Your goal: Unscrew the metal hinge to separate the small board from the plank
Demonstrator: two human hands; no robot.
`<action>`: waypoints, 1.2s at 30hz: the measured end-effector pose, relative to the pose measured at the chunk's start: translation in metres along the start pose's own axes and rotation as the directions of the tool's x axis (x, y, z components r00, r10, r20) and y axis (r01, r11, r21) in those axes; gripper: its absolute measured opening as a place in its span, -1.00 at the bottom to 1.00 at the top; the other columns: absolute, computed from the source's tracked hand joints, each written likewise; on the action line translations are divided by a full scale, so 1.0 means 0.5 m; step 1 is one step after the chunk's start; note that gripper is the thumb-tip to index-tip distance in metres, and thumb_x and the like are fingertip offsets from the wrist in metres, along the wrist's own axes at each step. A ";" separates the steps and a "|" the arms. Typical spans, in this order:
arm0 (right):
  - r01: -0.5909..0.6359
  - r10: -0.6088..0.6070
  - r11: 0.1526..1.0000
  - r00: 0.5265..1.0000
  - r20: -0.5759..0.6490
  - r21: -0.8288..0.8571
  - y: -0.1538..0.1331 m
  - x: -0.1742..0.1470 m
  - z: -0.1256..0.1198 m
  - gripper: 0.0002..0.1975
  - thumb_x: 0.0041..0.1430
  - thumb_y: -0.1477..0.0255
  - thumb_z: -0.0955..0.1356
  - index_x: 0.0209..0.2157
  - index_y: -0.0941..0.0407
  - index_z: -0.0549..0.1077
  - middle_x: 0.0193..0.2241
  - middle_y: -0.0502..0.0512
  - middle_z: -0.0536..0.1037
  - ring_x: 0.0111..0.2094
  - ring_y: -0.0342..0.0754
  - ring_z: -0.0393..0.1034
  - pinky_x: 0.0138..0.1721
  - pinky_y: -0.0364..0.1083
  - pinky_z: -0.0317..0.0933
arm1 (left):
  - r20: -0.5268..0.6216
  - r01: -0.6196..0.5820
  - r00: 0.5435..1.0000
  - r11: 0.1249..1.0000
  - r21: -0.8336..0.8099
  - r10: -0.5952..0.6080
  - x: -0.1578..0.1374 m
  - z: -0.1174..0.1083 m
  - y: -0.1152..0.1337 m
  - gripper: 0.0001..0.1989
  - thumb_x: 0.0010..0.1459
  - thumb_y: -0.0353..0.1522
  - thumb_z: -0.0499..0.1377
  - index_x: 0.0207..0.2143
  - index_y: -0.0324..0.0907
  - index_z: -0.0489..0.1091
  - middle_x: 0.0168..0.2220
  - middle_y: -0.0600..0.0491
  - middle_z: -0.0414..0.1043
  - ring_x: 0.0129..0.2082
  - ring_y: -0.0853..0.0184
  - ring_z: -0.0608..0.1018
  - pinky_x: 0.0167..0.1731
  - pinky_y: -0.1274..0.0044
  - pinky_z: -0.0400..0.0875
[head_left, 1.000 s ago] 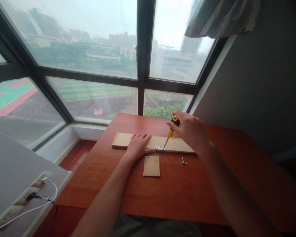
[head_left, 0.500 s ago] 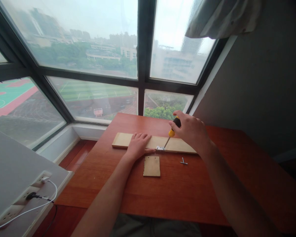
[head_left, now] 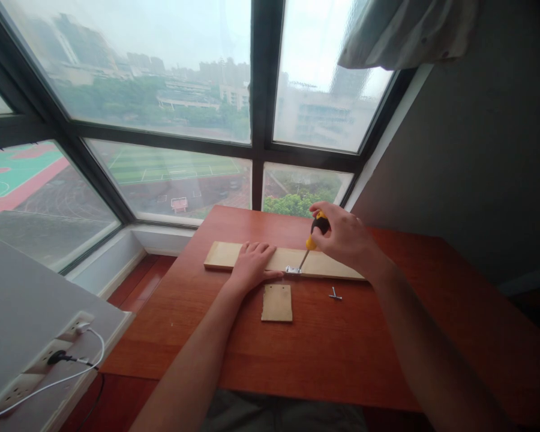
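My left hand [head_left: 252, 267] lies flat with spread fingers on a long pale wooden board [head_left: 224, 254], its thumb along the near edge close to a small metal hinge [head_left: 293, 270]. My right hand [head_left: 345, 235] is closed round the black-and-yellow handle of a screwdriver [head_left: 312, 240]. The screwdriver leans, its shaft running down to the right end of the hinge; the tip is too small to make out clearly. Nearer to me lies a small rectangular wooden piece [head_left: 277, 303] with two holes near its far edge. Right of it are a couple of screws [head_left: 335, 294].
Everything rests on a reddish-brown wooden table [head_left: 171, 330]. Beyond its far edge are windows with a dark frame [head_left: 257, 162]. At the left, cables plug into a socket strip [head_left: 49, 354] on a white ledge. A curtain [head_left: 409, 36] hangs at upper right.
My right hand has shifted slightly left and turned a little on the screwdriver handle. My left hand, the board and the loose pieces stay where they were.
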State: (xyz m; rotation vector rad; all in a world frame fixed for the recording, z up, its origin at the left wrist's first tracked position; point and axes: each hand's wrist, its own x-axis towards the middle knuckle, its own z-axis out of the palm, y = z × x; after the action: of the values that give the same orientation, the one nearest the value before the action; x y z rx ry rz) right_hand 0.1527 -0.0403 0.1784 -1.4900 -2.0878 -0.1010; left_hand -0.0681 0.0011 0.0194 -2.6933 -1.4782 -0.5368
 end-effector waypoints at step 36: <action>-0.097 0.107 0.970 0.994 -0.033 0.222 0.014 0.003 0.006 -0.62 0.04 0.07 0.42 -0.30 0.09 0.41 -0.37 0.08 0.53 -0.41 -0.03 0.42 -0.38 -0.04 0.30 | 0.016 0.007 1.000 1.000 -0.003 -0.007 0.001 -0.005 0.002 -0.29 0.02 0.12 0.16 0.14 -0.03 0.27 0.08 -0.08 0.37 0.10 0.07 0.34 0.18 0.22 0.03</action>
State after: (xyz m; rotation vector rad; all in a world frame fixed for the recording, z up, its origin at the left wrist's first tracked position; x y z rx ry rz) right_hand 0.1575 -0.0353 0.1747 -1.4426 -1.9137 0.1311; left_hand -0.0680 0.0007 0.0221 -2.7026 -1.4924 -0.5192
